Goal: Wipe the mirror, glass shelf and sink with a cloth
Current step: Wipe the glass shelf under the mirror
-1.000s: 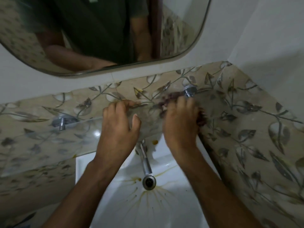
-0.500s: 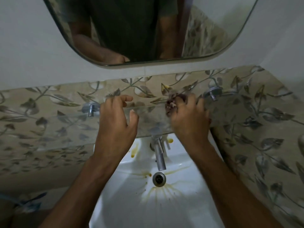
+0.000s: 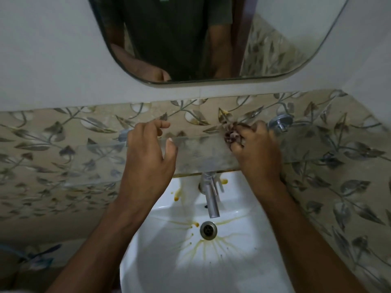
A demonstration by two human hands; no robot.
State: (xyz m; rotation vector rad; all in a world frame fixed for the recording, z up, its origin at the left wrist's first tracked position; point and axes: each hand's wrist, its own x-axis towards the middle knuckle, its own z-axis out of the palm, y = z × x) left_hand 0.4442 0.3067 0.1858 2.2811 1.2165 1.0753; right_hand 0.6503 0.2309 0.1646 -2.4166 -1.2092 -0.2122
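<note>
At the left centre of the frame the glass shelf [image 3: 101,157] is running as a long clear strip across the leaf-patterned tiles, its long axis lying left to right, from a chrome bracket half hidden behind the left hand to another chrome bracket [image 3: 280,121] at the upper right. The left hand [image 3: 146,161] is hovering over the shelf's middle stretch with its fingers [image 3: 163,124] loosely spread and gripping nothing; whether they are touching the glass is hard to tell. Further right, the right hand [image 3: 257,153] is bunching the dark mottled cloth [image 3: 231,134] in curled fingers and pressing it onto the shelf near its back edge. Most of the shelf that is open to view is stretching away to the left of the cloth, so the coming stroke probably needs to travel leftward along that long axis, and the idle left hand is sitting right in that path. Above, the mirror [image 3: 275,39] is filling the upper centre; below, the white sink [image 3: 169,261] with yellow-brown stains, its chrome tap [image 3: 210,197] and drain is waiting, looking not yet wiped
</note>
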